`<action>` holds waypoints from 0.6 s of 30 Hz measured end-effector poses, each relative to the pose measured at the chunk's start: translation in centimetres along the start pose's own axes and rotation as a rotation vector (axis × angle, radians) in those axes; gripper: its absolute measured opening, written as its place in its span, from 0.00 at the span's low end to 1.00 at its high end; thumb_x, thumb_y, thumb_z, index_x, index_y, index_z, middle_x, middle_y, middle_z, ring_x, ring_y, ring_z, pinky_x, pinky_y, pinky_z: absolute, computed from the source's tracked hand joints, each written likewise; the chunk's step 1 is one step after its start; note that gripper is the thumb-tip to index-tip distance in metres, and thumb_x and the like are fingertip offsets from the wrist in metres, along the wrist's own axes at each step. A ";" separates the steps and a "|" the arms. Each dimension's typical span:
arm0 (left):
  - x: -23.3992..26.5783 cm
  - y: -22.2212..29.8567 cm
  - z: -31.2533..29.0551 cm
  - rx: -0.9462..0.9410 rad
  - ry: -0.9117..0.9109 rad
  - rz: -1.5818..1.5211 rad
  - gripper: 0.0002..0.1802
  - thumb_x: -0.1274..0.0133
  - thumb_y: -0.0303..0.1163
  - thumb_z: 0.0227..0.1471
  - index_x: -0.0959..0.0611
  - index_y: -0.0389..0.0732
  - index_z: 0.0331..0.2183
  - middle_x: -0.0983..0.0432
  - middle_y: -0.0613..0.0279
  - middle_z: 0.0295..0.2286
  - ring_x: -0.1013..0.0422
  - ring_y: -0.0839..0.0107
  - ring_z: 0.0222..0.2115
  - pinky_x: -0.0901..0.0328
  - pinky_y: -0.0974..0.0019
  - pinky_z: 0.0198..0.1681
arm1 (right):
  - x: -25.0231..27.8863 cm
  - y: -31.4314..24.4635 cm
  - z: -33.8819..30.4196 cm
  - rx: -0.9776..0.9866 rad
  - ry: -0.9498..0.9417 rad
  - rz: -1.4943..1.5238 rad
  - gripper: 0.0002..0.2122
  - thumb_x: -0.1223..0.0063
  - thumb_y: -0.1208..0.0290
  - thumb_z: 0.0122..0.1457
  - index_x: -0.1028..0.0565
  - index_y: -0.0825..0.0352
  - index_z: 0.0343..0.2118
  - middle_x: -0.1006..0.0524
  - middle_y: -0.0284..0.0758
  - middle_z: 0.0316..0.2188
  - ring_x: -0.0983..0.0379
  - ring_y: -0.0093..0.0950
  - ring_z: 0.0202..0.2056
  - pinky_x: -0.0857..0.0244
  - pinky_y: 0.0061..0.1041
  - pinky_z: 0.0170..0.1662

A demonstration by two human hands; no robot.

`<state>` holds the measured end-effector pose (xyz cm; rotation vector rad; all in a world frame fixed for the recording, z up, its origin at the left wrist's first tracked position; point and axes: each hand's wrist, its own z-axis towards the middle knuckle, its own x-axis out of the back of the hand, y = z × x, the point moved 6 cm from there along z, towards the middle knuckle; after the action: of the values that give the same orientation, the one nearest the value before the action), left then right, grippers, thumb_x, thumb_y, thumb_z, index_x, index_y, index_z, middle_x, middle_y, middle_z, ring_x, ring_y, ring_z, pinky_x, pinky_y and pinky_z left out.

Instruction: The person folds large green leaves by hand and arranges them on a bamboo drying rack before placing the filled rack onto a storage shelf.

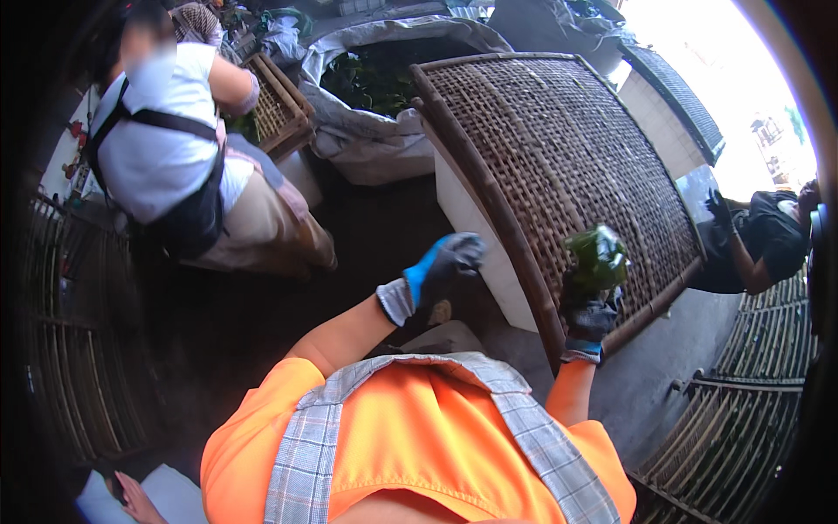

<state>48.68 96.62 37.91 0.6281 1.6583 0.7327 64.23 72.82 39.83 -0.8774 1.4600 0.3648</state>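
My right hand (590, 323), in a black and blue work glove, is closed round a bunch of glossy green leaves (599, 262). It is over the near part of a large woven bamboo tray (559, 148) with a thick pole frame. My left hand (445, 262), gloved in blue, black and grey, is in the air just left of the tray's edge. Its fingers are curled, and whether anything is inside them is hidden. Under the tray shows a white block-like support (480, 236).
Behind the tray, a big pale sack (367, 148) holds dark green leaves. At the left a person in a white shirt (166, 131) stands by a wooden-framed basket (284, 113). Another person in black (772, 236) is at the right. Slatted racks (742, 428) line the lower right.
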 end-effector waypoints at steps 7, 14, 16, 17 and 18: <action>22.1 6.4 -5.0 0.067 0.656 -0.155 0.22 0.57 0.45 0.56 0.31 0.42 0.47 0.29 0.58 0.42 0.30 0.65 0.39 0.34 0.61 0.43 | -4.4 12.5 12.9 -0.449 0.182 -0.198 0.27 0.69 0.49 0.62 0.40 0.67 0.55 0.34 0.47 0.52 0.34 0.42 0.51 0.36 0.41 0.50; 34.0 5.7 1.2 0.222 0.911 -0.531 0.23 0.61 0.47 0.56 0.31 0.42 0.47 0.29 0.57 0.40 0.32 0.61 0.40 0.37 0.57 0.47 | -12.9 18.0 33.3 -0.399 -0.019 -0.622 0.19 0.62 0.61 0.63 0.36 0.67 0.52 0.28 0.43 0.46 0.30 0.37 0.47 0.34 0.36 0.48; 37.0 8.5 6.6 0.110 0.515 -0.169 0.22 0.61 0.46 0.56 0.30 0.42 0.46 0.28 0.57 0.39 0.30 0.61 0.39 0.34 0.58 0.43 | -15.4 19.7 38.3 -0.374 -0.061 -0.686 0.18 0.61 0.64 0.62 0.35 0.67 0.52 0.27 0.43 0.45 0.28 0.36 0.45 0.32 0.34 0.47; 39.2 10.1 9.2 0.135 0.601 -0.258 0.21 0.60 0.45 0.56 0.30 0.42 0.46 0.28 0.57 0.39 0.30 0.62 0.39 0.34 0.58 0.42 | -17.1 19.8 41.0 -0.220 -0.304 -1.047 0.18 0.61 0.66 0.62 0.35 0.69 0.52 0.27 0.43 0.45 0.27 0.36 0.44 0.31 0.33 0.46; 41.2 11.6 11.7 0.161 0.688 -0.350 0.20 0.59 0.44 0.56 0.29 0.43 0.45 0.28 0.57 0.38 0.30 0.62 0.38 0.33 0.59 0.41 | -18.6 20.0 43.4 0.020 -0.486 -1.380 0.17 0.61 0.68 0.62 0.36 0.70 0.52 0.27 0.43 0.44 0.26 0.36 0.42 0.30 0.32 0.44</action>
<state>52.27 136.29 18.32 0.1758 2.4014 0.5908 78.30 121.65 46.45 -1.4315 0.2048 -0.4564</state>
